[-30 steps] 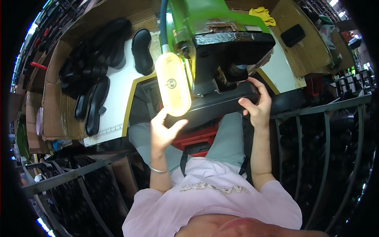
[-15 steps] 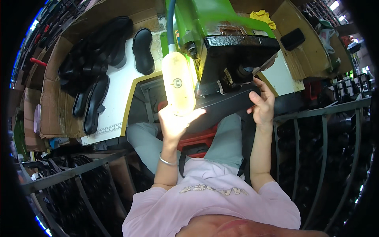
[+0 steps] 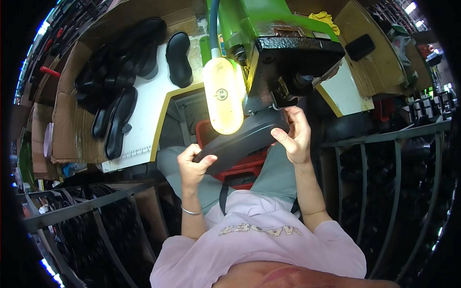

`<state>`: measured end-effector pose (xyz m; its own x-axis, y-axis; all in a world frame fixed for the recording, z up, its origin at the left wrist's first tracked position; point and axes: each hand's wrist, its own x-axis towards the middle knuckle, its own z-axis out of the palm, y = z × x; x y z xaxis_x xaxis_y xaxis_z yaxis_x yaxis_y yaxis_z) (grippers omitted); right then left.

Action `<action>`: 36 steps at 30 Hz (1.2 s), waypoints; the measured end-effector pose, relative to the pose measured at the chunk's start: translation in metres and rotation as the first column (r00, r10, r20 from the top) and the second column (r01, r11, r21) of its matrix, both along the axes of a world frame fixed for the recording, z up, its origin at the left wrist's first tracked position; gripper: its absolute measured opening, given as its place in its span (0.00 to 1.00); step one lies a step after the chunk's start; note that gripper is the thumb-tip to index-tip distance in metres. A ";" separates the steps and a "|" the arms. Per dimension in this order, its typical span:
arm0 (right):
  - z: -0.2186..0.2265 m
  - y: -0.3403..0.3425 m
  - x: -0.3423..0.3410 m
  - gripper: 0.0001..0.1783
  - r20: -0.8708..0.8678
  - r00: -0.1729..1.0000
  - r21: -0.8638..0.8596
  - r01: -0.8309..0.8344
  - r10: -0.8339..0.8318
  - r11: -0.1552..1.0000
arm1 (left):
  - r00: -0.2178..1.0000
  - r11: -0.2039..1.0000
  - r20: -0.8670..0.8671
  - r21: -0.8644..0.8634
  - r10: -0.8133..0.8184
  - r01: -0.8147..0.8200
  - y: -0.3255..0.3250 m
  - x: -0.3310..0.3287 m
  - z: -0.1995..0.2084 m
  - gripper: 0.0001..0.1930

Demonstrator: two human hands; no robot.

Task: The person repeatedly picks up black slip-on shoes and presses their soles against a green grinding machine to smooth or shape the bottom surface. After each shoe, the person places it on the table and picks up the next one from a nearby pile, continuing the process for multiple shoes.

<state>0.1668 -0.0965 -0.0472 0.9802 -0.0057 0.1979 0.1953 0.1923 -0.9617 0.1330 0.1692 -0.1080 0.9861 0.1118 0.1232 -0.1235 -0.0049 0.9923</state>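
A black shoe sole (image 3: 247, 143) is stretched between my two hands, tilted with its right end higher. My left hand (image 3: 193, 165) grips the lower left end, thumb on the near side. At the other end, my right hand (image 3: 295, 134) pinches the sole between thumb and fingers. The sole's far edge lies right under the head of a green and black machine (image 3: 293, 62); whether they touch I cannot tell. A lit yellow lamp (image 3: 222, 103) hangs just over the sole and hides part of its far edge.
Black soles (image 3: 120, 120) are piled on the white table (image 3: 156, 96) at left, inside a cardboard box (image 3: 72, 129); one single sole (image 3: 178, 60) lies apart. A yellow cloth (image 3: 324, 21) is behind the machine. Metal rails (image 3: 384, 137) flank me, and something red (image 3: 240, 173) sits below the sole.
Both hands have shifted left and the sole has swung with them, its left end now lower and nearer to me. My left hand has come out from beneath the lamp.
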 end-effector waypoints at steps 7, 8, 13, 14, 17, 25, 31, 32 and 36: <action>-0.013 -0.004 -0.011 0.32 -0.004 0.997 -0.066 -0.081 0.081 0.995 | 0.979 0.897 0.074 0.418 -0.191 0.144 -0.040 0.022 0.041 0.26; -0.015 -0.003 -0.010 0.31 0.004 0.997 -0.053 -0.077 0.077 0.996 | 0.972 0.877 0.092 0.456 -0.216 0.152 -0.044 0.026 0.046 0.27; -0.012 0.003 -0.005 0.33 -0.030 0.999 0.068 -0.022 0.024 0.997 | 0.970 0.847 0.173 0.529 -0.168 0.052 -0.048 0.035 0.055 0.25; -0.011 0.006 -0.004 0.33 -0.017 1.000 0.083 -0.016 0.018 0.996 | 0.979 0.872 0.138 0.485 -0.149 0.064 -0.048 0.033 0.053 0.24; -0.013 0.012 -0.002 0.34 -0.007 1.000 0.062 -0.025 0.025 0.998 | 0.997 0.948 0.031 0.314 -0.072 0.059 -0.047 0.016 0.029 0.21; 0.012 0.028 -0.008 0.33 -0.147 0.978 -0.161 -0.172 0.149 0.972 | 0.997 0.920 0.039 -0.388 0.074 -0.053 -0.086 -0.030 -0.052 0.18; 0.061 -0.073 -0.018 0.31 0.287 0.926 -0.271 0.324 -0.245 0.906 | 0.913 0.771 0.391 0.545 0.114 -0.330 -0.002 0.099 0.005 0.23; 0.054 -0.083 0.002 0.30 0.445 0.847 -0.252 0.430 -0.291 0.867 | 0.893 0.655 0.435 0.644 0.113 -0.396 0.009 0.125 0.008 0.25; 0.005 -0.088 0.129 0.25 0.503 0.833 -0.433 0.474 -0.230 0.767 | 0.907 0.301 0.415 0.876 -0.071 -0.377 0.054 0.194 -0.028 0.25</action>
